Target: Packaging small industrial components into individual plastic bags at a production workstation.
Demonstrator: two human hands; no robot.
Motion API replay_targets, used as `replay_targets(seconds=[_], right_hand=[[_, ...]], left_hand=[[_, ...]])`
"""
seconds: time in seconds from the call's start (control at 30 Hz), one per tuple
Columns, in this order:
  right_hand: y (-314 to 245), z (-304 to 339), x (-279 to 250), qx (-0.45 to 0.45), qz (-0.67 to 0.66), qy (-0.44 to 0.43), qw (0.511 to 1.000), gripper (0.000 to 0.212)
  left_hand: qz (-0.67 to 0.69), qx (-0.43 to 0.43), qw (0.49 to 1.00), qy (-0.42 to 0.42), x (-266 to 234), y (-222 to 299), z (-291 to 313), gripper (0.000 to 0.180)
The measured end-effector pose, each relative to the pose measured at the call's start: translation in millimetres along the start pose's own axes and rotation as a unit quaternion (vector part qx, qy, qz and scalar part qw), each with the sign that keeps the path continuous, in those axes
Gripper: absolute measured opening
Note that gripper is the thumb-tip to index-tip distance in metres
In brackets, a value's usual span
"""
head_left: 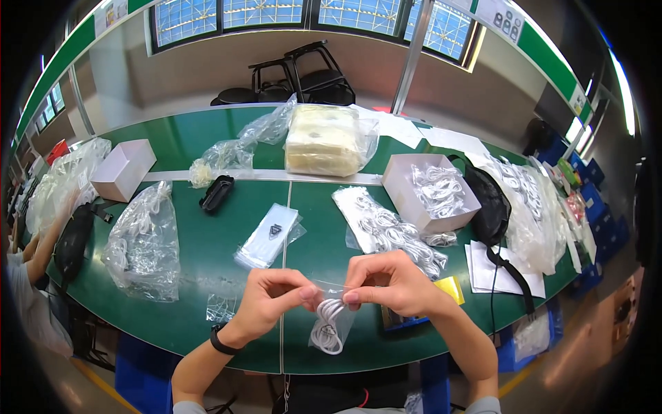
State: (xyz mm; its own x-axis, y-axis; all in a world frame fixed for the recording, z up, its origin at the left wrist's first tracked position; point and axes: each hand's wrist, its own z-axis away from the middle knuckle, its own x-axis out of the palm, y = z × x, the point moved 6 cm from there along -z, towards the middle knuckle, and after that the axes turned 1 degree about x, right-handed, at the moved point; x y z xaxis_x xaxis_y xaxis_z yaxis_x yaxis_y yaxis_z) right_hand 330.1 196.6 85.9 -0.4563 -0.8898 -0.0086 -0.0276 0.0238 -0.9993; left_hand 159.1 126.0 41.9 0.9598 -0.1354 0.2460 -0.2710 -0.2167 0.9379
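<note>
Between my hands hangs a small clear plastic bag [347, 321] with a coiled white cable [327, 335] inside it. My left hand [269, 303] pinches the bag's top edge at one corner, thumb against forefinger. The other corner is pinched the same way by my right hand [389, 286]. Just beyond my left hand lies a stack of flat clear bags [265, 241] with a dark printed mark. Past my right hand, several bundled white cables [396, 231] lie in a heap on the green table [207, 269].
At the right stands a white box [436, 224] of coiled cables, beside a black waist bag [489, 200]. A wrapped cream block [324, 141] sits at the back. Left are a large clear bag [145, 248], a black case [217, 194] and another person's arm [45, 241].
</note>
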Motion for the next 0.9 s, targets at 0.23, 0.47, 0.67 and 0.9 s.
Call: replay_targets(seconds=[0.23,0.47,0.67,0.9], right_hand=[[1,0,-5,0.0,0.008,0.057,0.998,0.004],[0,-1,-2,-0.007,0.048,0.07,0.996,0.004],[12,-3,-7,-0.011,0.024,0.083,0.996,0.009],[13,-7,-8,-0.02,0.044,0.12,0.992,0.015]], left_hand=[[-0.04,0.054,0.991,0.118,-8,7,-1,0.014],[-0.135,0.04,0.988,0.065,-6,6,2,0.021],[-0.168,0.124,0.978,0.023,7,4,-5,0.022],[-0.094,-0.007,0.995,0.033,4,-5,-3,0.018]])
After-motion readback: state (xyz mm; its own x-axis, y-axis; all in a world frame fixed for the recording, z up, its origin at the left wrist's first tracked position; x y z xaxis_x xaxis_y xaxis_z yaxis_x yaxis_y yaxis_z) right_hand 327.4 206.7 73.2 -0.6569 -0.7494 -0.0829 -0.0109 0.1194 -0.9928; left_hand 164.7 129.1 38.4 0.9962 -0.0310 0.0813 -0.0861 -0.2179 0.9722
